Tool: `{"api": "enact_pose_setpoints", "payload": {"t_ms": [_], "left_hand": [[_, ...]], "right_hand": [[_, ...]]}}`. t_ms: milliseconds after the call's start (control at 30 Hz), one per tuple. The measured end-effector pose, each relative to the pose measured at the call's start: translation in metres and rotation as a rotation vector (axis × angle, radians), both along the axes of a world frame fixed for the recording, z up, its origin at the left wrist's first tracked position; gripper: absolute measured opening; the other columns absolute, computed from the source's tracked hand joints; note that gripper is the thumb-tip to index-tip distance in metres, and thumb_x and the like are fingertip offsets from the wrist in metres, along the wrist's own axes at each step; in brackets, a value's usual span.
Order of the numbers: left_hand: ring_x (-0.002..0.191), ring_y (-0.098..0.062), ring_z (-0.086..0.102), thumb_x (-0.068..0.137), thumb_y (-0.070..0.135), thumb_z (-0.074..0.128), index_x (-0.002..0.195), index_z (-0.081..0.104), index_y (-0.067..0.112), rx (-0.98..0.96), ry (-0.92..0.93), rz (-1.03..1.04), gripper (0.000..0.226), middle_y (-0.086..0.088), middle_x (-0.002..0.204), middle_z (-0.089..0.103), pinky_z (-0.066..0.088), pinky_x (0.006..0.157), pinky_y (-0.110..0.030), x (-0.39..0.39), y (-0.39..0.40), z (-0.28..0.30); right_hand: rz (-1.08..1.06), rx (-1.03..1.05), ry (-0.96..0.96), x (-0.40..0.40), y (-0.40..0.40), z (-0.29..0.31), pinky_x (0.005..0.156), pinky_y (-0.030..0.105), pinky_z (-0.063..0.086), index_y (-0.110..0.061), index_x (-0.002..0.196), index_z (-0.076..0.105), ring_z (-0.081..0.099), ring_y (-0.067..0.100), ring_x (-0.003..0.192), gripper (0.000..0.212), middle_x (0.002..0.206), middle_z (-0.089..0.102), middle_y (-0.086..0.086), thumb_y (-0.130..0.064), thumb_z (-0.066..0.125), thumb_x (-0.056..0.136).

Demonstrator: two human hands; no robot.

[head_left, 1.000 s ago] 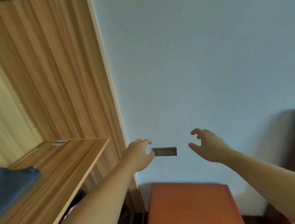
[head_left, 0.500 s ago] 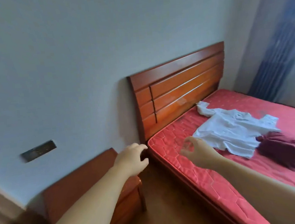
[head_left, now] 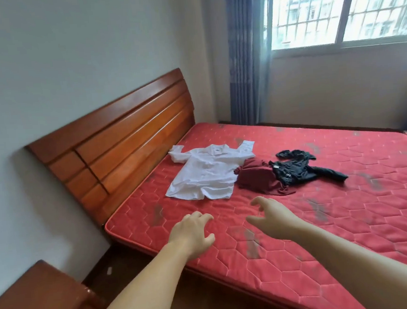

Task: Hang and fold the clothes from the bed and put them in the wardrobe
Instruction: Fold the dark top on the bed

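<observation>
Nothing is held: left hand [head_left: 193, 233] and right hand [head_left: 269, 216] are loosely spread. The shirt [head_left: 207, 173] on the bed [head_left: 348, 216], beyond them, is probably to be picked up next.

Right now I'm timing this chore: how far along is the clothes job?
Nothing visibly done: the wardrobe is out of view. In hand: nothing; the left hand and right hand reach empty over the bed. Left: the white shirt, maroon garment and black garment lie unfolded.
</observation>
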State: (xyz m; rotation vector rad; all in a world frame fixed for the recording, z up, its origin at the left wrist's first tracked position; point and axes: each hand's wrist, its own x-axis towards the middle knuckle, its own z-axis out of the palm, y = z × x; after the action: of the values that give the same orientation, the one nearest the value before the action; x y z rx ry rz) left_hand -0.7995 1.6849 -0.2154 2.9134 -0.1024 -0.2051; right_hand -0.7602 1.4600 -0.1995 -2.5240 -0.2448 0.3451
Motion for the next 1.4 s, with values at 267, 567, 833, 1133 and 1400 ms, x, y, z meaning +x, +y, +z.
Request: {"api": "enact_pose_setpoints", "payload": {"t_ms": [267,567,833,1133,1400], "left_hand": [[0.125,-0.015,0.046,0.090,0.044,0.053,0.138,0.045,0.034,0.002,0.008,-0.082,0.050,0.009,0.136,0.049,0.044,0.102,-0.036,0.081,-0.076,-0.010],[0.123,-0.016,0.049,0.088,0.046,0.055,0.137,0.047,0.034,-0.054,0.058,-0.126,0.051,0.008,0.134,0.052,0.046,0.097,-0.035,0.253,-0.090,-0.057],[0.123,-0.018,0.048,0.088,0.046,0.053,0.138,0.045,0.035,-0.058,0.148,-0.198,0.052,0.007,0.134,0.049,0.047,0.096,-0.038,0.373,-0.140,-0.086],[0.122,-0.020,0.048,0.087,0.042,0.053,0.139,0.043,0.034,-0.025,0.200,-0.206,0.054,0.006,0.137,0.047,0.045,0.097,-0.039,0.490,-0.219,-0.133],[0.132,-0.018,0.044,0.087,0.041,0.055,0.146,0.036,0.026,-0.034,0.272,-0.246,0.063,0.005,0.148,0.041,0.041,0.104,-0.039,0.621,-0.279,-0.255]], "right_hand": [[-0.154,-0.048,0.041,0.062,-0.083,-0.029,0.100,0.038,0.044,-0.027,0.134,0.046,0.052,0.022,0.119,0.055,0.135,0.048,0.003,-0.048,0.057,0.085],[-0.339,-0.284,0.041,0.181,-0.131,-0.056,0.098,0.041,0.044,-0.029,0.135,0.044,0.050,0.025,0.121,0.052,0.134,0.048,0.002,-0.049,0.052,0.088],[-0.475,-0.258,0.134,0.274,-0.182,-0.087,0.098,0.041,0.045,-0.028,0.135,0.044,0.051,0.024,0.120,0.052,0.134,0.047,0.001,-0.048,0.053,0.088],[-0.499,-0.165,0.231,0.408,-0.239,-0.158,0.099,0.044,0.045,-0.025,0.135,0.044,0.052,0.028,0.120,0.053,0.136,0.046,0.006,-0.047,0.053,0.087],[-0.534,-0.186,0.306,0.517,-0.263,-0.276,0.101,0.044,0.043,-0.022,0.140,0.038,0.047,0.030,0.125,0.057,0.141,0.041,0.005,-0.045,0.052,0.090]]}}
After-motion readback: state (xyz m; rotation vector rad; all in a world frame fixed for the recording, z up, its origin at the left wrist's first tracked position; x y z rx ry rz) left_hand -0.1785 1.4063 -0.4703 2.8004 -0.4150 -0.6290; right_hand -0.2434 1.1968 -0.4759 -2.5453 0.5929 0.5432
